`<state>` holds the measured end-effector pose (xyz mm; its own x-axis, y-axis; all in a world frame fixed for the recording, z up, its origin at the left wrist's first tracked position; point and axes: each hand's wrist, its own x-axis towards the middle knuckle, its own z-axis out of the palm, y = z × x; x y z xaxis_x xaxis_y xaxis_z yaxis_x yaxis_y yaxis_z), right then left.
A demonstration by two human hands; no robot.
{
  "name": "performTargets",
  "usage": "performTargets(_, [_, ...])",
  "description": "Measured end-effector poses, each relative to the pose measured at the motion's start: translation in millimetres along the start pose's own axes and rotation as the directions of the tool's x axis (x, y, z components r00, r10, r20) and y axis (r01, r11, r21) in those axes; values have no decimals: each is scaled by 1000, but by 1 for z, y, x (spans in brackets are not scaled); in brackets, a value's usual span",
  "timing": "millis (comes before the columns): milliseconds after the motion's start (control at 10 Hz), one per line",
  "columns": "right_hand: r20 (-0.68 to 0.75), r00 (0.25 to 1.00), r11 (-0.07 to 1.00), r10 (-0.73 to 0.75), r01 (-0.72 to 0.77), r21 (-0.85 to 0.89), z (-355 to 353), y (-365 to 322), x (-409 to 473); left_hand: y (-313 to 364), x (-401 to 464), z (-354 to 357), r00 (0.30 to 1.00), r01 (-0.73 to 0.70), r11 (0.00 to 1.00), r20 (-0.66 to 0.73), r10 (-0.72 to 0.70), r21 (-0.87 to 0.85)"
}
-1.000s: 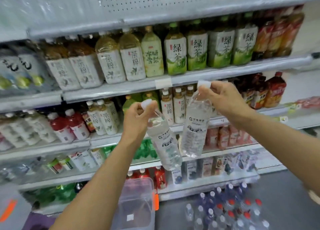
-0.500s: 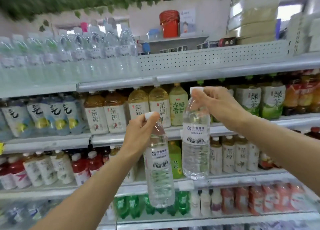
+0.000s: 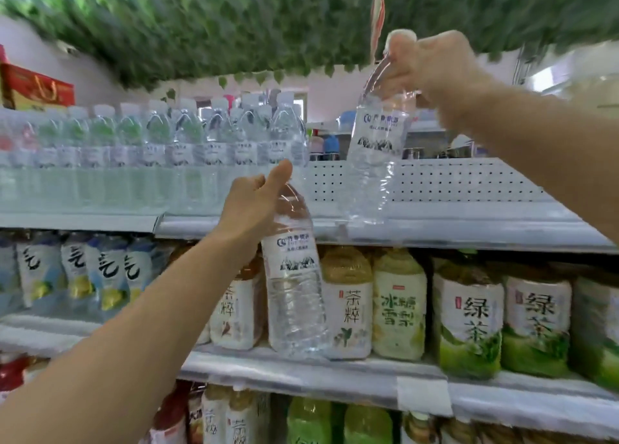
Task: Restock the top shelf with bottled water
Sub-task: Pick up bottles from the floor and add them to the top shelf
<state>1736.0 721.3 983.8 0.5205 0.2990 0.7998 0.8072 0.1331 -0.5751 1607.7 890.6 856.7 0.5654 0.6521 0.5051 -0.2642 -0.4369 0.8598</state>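
Above shelf point(image 3: 469, 222): bottle point(image 3: 378, 135) in right hand point(image 3: 432, 65).

I see pale pink wall point(image 3: 335, 92) at 12 o'clock, behind shelving. Green leaf garland point(image 3: 234, 25) spans ceiling, 10 through 2 o'clock. Red-white hanging strip point(image 3: 377, 11) at 1 o'clock. Bright window or light panel point(image 3: 544, 78) at 2 o'clock, blurred. Red carton point(image 3: 37, 90) at 10 o'clock. White perforated back panel point(image 3: 469, 179) at 3 o'clock. Lower tiers: tea bottles point(image 3: 469, 313) at 4 o'clock. Blank price tag point(image 3: 422, 395) at 5 o'clock.
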Motion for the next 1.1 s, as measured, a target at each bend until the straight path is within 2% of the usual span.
performTargets(200, [26, 1000, 995, 18, -15, -96, 43, 30, 66, -7, 53, -7, 999, 8, 1000, -47, -7, 12])
performTargets(400, [150, 983, 973, 105, -70, -219, 84, 62, 81, -12, 71, -16, 1000, 29, 999, 9, -29, 32])
performTargets(500, [189, 970, 975, 156, -120, -188, 91, 67, 86, -13, 78, -18, 1000, 25, 997, 13, -26, 79])
performTargets(700, [210, 925, 943, 317, -283, -177, 95, 86, 63, -26, 85, -22, 999, -3, 992, 51, -3, 128])
performTargets(900, [258, 897, 917, 360, -288, -277, 97, 135, 21, -30, 91, -24, 998, 24, 995, 60, -30, 95])
performTargets(1100, [241, 896, 907, 373, -297, -298, 109, 153, 40, -34, 98, -22, 996, 41, 996, 81, -47, 81])
